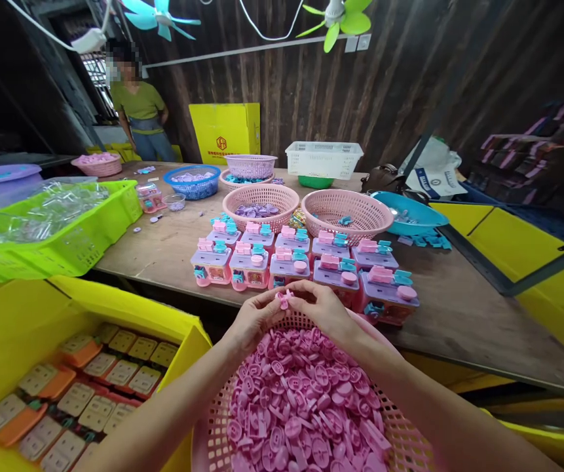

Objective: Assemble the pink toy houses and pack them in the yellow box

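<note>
Between the fingertips of my left hand and my right hand is a small pink plastic piece. Both hands pinch it, above the far rim of a pink basket. Loose pink plastic parts, many of them round, fill that basket. Just beyond my fingers, toy machines with purple tops and pink bases stand in two rows on the table. Pink and blue pieces sit on their tops, and some in the front row also carry a round pink part.
A yellow carton of packed toys stands at left, below a green crate of clear parts. Pink baskets, a blue basket and a turquoise basin line the wooden table. A person stands at the back left.
</note>
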A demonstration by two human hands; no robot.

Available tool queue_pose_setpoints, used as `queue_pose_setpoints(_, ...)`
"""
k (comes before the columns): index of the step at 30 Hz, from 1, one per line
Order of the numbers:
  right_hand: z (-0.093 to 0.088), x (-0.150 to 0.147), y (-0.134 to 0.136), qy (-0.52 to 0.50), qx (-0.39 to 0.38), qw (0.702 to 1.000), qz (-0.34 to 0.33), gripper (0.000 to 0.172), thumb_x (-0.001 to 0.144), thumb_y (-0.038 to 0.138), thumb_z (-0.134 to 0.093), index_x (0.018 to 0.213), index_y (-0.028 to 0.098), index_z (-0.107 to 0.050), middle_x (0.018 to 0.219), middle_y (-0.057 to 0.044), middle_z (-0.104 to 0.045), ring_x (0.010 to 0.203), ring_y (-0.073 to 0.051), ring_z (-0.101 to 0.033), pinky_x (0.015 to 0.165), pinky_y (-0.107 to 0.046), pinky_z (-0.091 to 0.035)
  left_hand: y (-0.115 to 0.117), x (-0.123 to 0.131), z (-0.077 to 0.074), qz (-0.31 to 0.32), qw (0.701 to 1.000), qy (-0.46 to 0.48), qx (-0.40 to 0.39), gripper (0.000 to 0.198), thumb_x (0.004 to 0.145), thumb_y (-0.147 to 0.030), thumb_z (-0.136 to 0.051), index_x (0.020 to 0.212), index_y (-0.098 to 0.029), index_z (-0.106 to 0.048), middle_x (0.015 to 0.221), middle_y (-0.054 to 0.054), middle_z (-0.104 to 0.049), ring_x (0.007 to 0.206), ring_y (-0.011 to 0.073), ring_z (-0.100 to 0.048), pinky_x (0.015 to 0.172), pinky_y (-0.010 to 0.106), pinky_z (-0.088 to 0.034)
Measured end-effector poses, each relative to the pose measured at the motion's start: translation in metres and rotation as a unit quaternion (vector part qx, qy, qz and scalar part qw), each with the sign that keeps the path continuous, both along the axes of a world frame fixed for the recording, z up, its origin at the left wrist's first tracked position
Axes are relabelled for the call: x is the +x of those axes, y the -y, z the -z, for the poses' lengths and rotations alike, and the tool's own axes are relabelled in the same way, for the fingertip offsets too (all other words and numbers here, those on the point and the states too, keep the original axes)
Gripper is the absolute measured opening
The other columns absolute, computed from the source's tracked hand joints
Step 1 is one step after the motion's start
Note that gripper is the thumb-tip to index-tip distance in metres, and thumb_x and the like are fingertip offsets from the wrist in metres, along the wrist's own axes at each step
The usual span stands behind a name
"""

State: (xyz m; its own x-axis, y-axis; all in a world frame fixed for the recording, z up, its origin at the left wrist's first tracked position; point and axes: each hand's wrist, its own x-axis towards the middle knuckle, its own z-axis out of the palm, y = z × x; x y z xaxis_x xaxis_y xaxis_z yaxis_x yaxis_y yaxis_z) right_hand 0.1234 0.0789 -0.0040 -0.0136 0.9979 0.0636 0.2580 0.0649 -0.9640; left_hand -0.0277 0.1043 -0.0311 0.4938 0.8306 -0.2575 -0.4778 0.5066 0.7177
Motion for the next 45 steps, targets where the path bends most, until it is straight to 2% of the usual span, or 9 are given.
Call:
queue_pose_setpoints(15, 0.005, -0.037, -0.015, 0.073, 0.05, 0.996, 0.02, 0.014, 0.07, 0.027, -0.058, 0.079, 0.017, -0.062, 0.077, -0.003, -0.066, 0.074, -0.017, -0.059, 0.072, -0.032, -0.047, -0.007, -0.021, 0.007, -0.08, 0.987, -0.053, 0.126, 0.046, 0.05, -0.034, -0.083, 0.091, -0.015, -0.072, 0.084, 0.007, -0.071, 0.079, 0.0185, -0.063, 0.079, 0.033, -0.048)
queue_pose_setpoints(19, 0.005, -0.054, -0.037, 0.076, 0.078, 0.993, -0.047, 0.013, 0.073, 0.02, -0.056, 0.085, 0.017, -0.059, 0.081, -0.002, -0.063, 0.075, -0.016, -0.059, 0.072, -0.03, -0.047, -0.03, -0.047, 0.002, -0.055, 0.975, -0.111, 0.183, 0.048, 0.055, -0.037, -0.079, 0.096, -0.013, -0.069, 0.082, 0.006, -0.07, 0.071, 0.0147, -0.06, 0.069, 0.027, -0.048)
queue_pose_setpoints(23, -0.002, -0.076, -0.07, 0.203, 0.222, 0.944, -0.138, 0.027, 0.075, 0.004, -0.05, 0.095, 0.019, -0.06, 0.1, -0.005, -0.058, 0.091, -0.015, -0.056, 0.082, -0.03, -0.043, -0.064, -0.078, -0.01, -0.053, 0.949, -0.195, 0.241, 0.064, 0.051, -0.03, -0.081, 0.108, -0.011, -0.06, 0.071, 0.001, -0.065, 0.062, 0.0113, -0.058, 0.061, 0.022, -0.045)
queue_pose_setpoints(26, -0.003, -0.094, -0.096, 0.292, 0.255, 0.905, -0.176, 0.017, 0.078, 0.003, -0.049, 0.083, 0.017, -0.059, 0.091, -0.004, -0.058, 0.083, -0.015, -0.055, 0.075, -0.027, -0.043, -0.086, -0.097, -0.016, -0.07, 0.937, -0.24, 0.244, 0.073, 0.056, -0.026, -0.077, 0.121, -0.011, -0.046, 0.069, 0.0, -0.063, 0.059, 0.0115, -0.058, 0.059, 0.023, -0.045)
queue_pose_setpoints(29, 0.001, -0.11, -0.122, 0.349, 0.248, 0.894, -0.131, 0.014, 0.078, 0.004, -0.051, 0.077, 0.017, -0.055, 0.084, -0.002, -0.056, 0.076, -0.014, -0.054, 0.068, -0.024, -0.04, -0.104, -0.11, -0.013, -0.14, 0.885, -0.346, 0.279, 0.062, 0.068, -0.018, -0.065, 0.124, -0.011, -0.04, 0.076, 0.003, -0.065, 0.062, 0.013, -0.059, 0.06, 0.025, -0.047)
queue_pose_setpoints(32, 0.01, -0.123, -0.145, 0.362, 0.238, 0.898, -0.071, 0.012, 0.079, 0.006, -0.051, 0.077, 0.017, -0.055, 0.084, -0.003, -0.056, 0.074, -0.015, -0.053, 0.065, -0.025, -0.038, -0.117, -0.116, 0.001, -0.232, 0.761, -0.488, 0.359, 0.05, 0.071, -0.007, -0.053, 0.12, -0.013, -0.045, 0.094, 0.009, -0.065, 0.081, 0.0177, -0.062, 0.076, 0.031, -0.049)
queue_pose_setpoints(35, 0.022, -0.133, -0.16, 0.382, 0.225, 0.896, -0.027, 0.011, 0.08, 0.008, -0.051, 0.075, 0.017, -0.055, 0.085, -0.004, -0.056, 0.072, -0.015, -0.052, 0.063, -0.026, -0.036, -0.124, -0.118, 0.018, -0.218, 0.671, -0.572, 0.419, 0.053, 0.07, 0.0, -0.045, 0.122, -0.013, -0.045, 0.107, 0.013, -0.063, 0.095, 0.0207, -0.061, 0.087, 0.036, -0.046)
queue_pose_setpoints(39, 0.033, -0.14, -0.166, 0.425, 0.224, 0.877, -0.014, 0.012, 0.083, 0.009, -0.05, 0.078, 0.017, -0.057, 0.089, -0.006, -0.056, 0.082, -0.018, -0.052, 0.069, -0.027, -0.038, -0.123, -0.12, 0.032, -0.193, 0.623, -0.618, 0.44, 0.051, 0.072, 0.001, -0.041, 0.12, -0.015, -0.046, 0.111, 0.011, -0.063, 0.101, 0.0214, -0.06, 0.089, 0.036, -0.045)
queue_pose_setpoints(45, 0.03, -0.142, -0.159, 0.496, 0.198, 0.845, -0.041, 0.021, 0.088, 0.009, -0.041, 0.092, 0.017, -0.06, 0.097, -0.01, -0.056, 0.088, -0.02, -0.052, 0.071, -0.028, -0.041, -0.12, -0.124, 0.031, -0.164, 0.588, -0.664, 0.432, 0.043, 0.077, -0.006, -0.043, 0.117, -0.018, -0.051, 0.11, 0.009, -0.065, 0.096, 0.0229, -0.062, 0.083, 0.033, -0.046)
